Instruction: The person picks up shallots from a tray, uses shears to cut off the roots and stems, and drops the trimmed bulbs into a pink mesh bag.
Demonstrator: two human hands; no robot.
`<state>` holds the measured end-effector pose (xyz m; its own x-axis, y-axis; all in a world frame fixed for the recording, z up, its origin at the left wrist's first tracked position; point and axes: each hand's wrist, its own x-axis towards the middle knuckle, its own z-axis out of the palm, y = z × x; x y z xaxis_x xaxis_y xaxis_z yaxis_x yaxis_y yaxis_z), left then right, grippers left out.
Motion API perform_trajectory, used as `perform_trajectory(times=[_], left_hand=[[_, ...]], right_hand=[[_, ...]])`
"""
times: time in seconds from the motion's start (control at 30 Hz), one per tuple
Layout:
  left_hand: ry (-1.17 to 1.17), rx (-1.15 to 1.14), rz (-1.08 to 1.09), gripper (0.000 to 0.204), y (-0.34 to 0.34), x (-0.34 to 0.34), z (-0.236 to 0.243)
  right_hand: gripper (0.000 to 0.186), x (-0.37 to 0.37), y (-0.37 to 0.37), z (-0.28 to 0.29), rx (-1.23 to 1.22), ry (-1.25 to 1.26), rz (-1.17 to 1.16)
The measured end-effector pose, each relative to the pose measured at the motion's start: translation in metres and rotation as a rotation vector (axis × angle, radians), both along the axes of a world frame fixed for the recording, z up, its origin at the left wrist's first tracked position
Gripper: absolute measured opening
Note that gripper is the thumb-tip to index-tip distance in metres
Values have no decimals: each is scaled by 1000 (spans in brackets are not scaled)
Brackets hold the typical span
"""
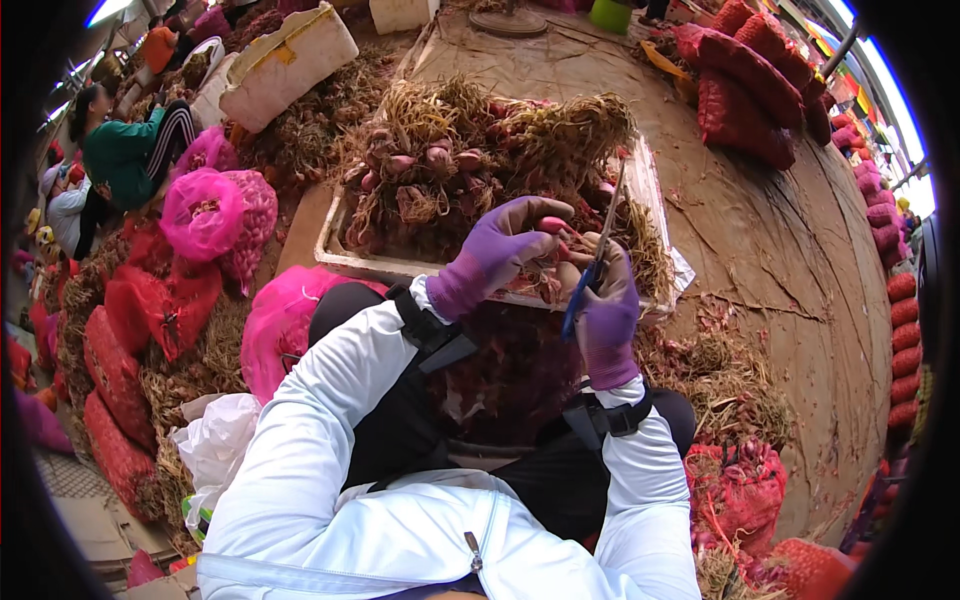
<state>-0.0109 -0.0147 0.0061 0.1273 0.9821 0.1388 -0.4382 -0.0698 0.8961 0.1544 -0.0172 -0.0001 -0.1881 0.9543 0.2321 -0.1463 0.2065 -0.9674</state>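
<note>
Above the near rim of a white, rectangular foam box [385, 268], both hands work close together in purple knit gloves with dull, tan-grey coating on the fingers. The left hand [485, 255] is half closed, its index finger bent over the top and its thumb coming up from below, so that a small, pinkish-red, oval shallot-like bulb [551, 225] sits gripped between their tips. Its other fingers curl under and are partly hidden, so how tightly they are folded cannot be told. The right hand [607, 315] is closed around a pair of scissors with blue handles and long metal blades [603, 250]; the blades point up and away from the body, just to the right of the bulb. Whether the two blades stand apart or together is too fine to tell, as is whether they touch anything.

Behind the hands, the box carries a heaped pile of reddish-purple bulbs with dry, straw-coloured stems and roots [430, 180], the stems bunched thickly along the far side. Left of the box, beside the person's knee, lies a bright pink, loose mesh bag [285, 325]. Right of the right forearm spreads a low heap of dry, tan stems [735, 390], and nearer the body stands a red mesh sack filled with bulbs [738, 490].
</note>
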Motion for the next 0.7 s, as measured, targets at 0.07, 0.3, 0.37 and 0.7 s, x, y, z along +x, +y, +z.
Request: perform_trajectory(times=[0.07,0.3,0.37,0.7], left_hand=[[-25,105,-46,40,1,5,-4],[178,326,-153,41,1,15,-11],[195,376,-20,39,-4,19,-8],[699,622,436,34,-12,23,9]], right_hand=[[33,1,3,-2,-175,98,78],[37,11,11,3,-353,322,98],[41,11,13,5,-326,361,88],[46,4,0,23,-110,274,23]])
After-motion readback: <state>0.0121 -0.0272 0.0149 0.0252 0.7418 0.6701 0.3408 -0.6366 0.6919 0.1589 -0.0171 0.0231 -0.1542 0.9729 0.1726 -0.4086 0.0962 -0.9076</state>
